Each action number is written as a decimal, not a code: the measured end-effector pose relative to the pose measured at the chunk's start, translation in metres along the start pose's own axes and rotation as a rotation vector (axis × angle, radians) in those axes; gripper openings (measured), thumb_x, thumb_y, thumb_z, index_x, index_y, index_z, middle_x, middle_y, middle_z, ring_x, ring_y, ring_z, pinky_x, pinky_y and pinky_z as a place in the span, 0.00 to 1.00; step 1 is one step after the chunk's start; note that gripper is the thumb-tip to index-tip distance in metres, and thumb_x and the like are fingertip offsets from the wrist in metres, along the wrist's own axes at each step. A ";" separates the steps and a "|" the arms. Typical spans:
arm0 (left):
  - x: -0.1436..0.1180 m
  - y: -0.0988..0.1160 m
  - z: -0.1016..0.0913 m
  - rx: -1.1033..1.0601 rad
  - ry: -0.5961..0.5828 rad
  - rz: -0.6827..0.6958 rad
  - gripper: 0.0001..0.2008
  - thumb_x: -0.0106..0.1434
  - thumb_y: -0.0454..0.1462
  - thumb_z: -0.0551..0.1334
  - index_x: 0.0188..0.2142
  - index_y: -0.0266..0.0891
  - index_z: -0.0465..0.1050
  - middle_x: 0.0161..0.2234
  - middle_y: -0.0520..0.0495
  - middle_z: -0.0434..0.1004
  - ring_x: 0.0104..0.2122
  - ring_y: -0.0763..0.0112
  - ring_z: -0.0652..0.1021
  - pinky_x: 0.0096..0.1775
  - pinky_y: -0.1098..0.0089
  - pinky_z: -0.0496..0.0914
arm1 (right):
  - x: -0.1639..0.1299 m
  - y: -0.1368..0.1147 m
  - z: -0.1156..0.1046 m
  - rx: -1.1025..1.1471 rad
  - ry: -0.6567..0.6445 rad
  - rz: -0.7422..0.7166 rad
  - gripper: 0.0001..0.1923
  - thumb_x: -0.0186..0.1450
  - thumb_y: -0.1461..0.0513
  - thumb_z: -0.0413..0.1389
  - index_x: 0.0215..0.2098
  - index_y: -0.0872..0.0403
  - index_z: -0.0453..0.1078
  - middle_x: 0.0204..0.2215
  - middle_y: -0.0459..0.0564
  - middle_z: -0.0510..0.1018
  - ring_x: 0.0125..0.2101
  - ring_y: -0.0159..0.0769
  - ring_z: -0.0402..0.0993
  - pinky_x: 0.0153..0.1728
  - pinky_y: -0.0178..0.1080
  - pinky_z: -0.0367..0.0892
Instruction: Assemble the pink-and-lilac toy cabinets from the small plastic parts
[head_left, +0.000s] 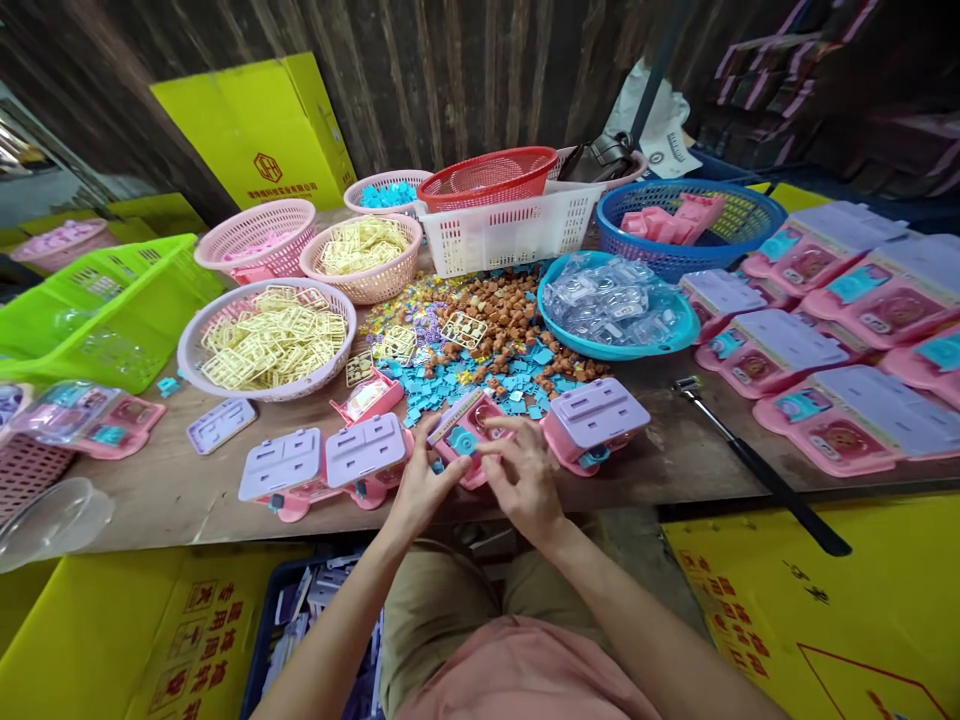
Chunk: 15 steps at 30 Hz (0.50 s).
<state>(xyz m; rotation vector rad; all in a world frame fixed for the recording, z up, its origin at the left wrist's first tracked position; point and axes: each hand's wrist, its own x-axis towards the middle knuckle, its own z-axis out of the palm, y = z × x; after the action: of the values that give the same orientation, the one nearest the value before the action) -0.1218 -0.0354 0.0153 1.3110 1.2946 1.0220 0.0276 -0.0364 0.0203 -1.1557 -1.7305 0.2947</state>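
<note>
A small pink plastic toy with a lilac top and a teal panel stands tilted on the table edge in front of me. My left hand grips its left side, with the thumb at the lower front. My right hand is bent around its right side, fingertips on the front near the teal panel. Parts of the toy are hidden behind my fingers. Close by on the left sit two pink toy bodies with lilac slotted panels; a similar toy body is at the right.
Loose teal pieces and brown pieces lie behind the toy. Around them stand a basket of cream frames, a teal bowl of clear parts and a blue basket. A black-handled hammer lies right, near assembled toys.
</note>
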 end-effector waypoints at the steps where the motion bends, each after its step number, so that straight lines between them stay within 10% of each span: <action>1: 0.000 0.001 0.001 -0.007 -0.003 0.000 0.35 0.53 0.46 0.64 0.57 0.42 0.51 0.51 0.41 0.67 0.43 0.62 0.75 0.44 0.63 0.69 | 0.005 0.004 -0.004 0.002 0.011 0.061 0.10 0.63 0.60 0.50 0.42 0.50 0.69 0.45 0.52 0.71 0.49 0.42 0.65 0.51 0.51 0.60; 8: 0.001 0.002 0.000 0.010 -0.072 0.073 0.37 0.52 0.44 0.65 0.57 0.41 0.50 0.59 0.38 0.56 0.50 0.60 0.71 0.51 0.62 0.64 | 0.026 0.036 -0.005 0.210 -0.372 0.333 0.33 0.60 0.47 0.52 0.60 0.52 0.55 0.53 0.56 0.69 0.52 0.45 0.65 0.51 0.50 0.61; 15: 0.005 0.005 0.001 0.024 -0.049 0.042 0.35 0.51 0.43 0.65 0.56 0.42 0.52 0.56 0.39 0.60 0.48 0.61 0.72 0.48 0.62 0.67 | 0.022 0.038 -0.003 0.185 -0.311 0.317 0.38 0.54 0.47 0.58 0.58 0.53 0.57 0.54 0.58 0.68 0.53 0.48 0.65 0.51 0.51 0.62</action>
<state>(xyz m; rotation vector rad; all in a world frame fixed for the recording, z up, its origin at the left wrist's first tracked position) -0.1195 -0.0301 0.0194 1.3777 1.2509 1.0002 0.0501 0.0004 0.0099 -1.2948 -1.7335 0.8488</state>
